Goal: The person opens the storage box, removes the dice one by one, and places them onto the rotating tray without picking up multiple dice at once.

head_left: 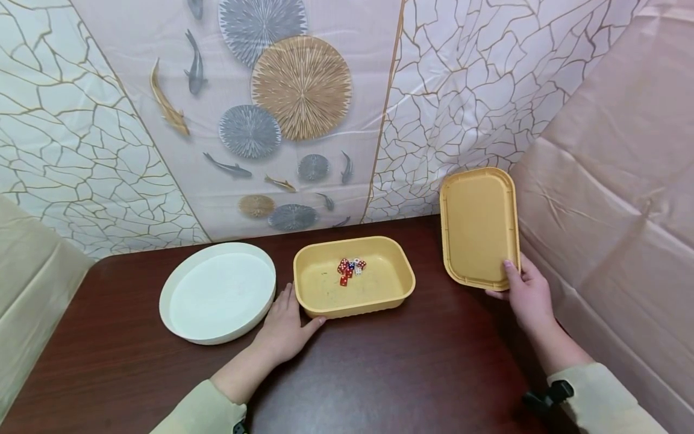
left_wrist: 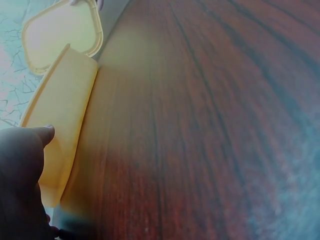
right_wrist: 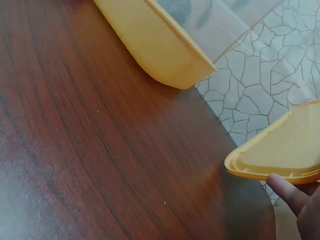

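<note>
A yellow rectangular container (head_left: 358, 304) stands on the table, with several small dice (head_left: 347, 271) in red, white and blue inside it. At its near left corner is my left hand (head_left: 283, 328), fingers extended along the left wall and thumb laid against the front wall. My right hand (head_left: 530, 295) holds a yellow lid (head_left: 479, 229) by its lower right corner, thumb over the face. The lid is tilted up, its rimmed side toward me, to the right of the container. In the right wrist view, the thumb (right_wrist: 285, 190) presses the lid's edge (right_wrist: 270, 172).
Left of the container lies a round, white, shallow tray (head_left: 217, 295), close to my left fingers. The dark wooden table (head_left: 379, 374) meets a patterned cloth (head_left: 423, 120) at the back. A plain beige cloth (head_left: 623, 211) hangs close by my right arm.
</note>
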`<state>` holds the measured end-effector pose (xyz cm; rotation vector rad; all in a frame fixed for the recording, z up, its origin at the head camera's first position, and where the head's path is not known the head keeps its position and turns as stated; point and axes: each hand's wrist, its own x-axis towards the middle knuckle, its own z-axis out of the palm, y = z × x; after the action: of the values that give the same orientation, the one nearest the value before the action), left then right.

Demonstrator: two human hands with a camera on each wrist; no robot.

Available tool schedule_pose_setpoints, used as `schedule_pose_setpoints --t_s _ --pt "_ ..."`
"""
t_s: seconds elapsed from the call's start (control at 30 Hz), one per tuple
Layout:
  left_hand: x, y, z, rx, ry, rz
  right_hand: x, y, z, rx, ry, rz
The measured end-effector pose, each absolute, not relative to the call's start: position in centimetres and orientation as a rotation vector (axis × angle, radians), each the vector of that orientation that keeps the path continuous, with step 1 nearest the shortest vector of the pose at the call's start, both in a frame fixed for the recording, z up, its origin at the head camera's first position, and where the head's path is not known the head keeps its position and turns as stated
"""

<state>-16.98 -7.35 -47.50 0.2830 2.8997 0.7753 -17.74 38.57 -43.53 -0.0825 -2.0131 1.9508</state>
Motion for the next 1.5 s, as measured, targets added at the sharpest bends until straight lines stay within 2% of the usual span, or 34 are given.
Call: schedule_pose_setpoints --t_s 0.6,0.97,1.2,1.5 --pt "-17.0 -7.7 -47.6 0.265 2.9 0.776 -16.2 41.3 -43.3 0.077 -2.117 2.467" --pt "-17.2 -7.8 -47.8 0.273 2.905 0.774 -16.5 43.3 -43.6 -0.103 -2.207 2.657" --pt "-17.2 -7.6 -47.8 0.267 2.9 0.758 -17.2 44.2 -44.4 -0.338 -2.251 2.67" --pt "-17.2 -7.6 -47.7 0.264 2.89 0.772 -18.8 44.6 -44.8 -0.381 -2.305 2.684"
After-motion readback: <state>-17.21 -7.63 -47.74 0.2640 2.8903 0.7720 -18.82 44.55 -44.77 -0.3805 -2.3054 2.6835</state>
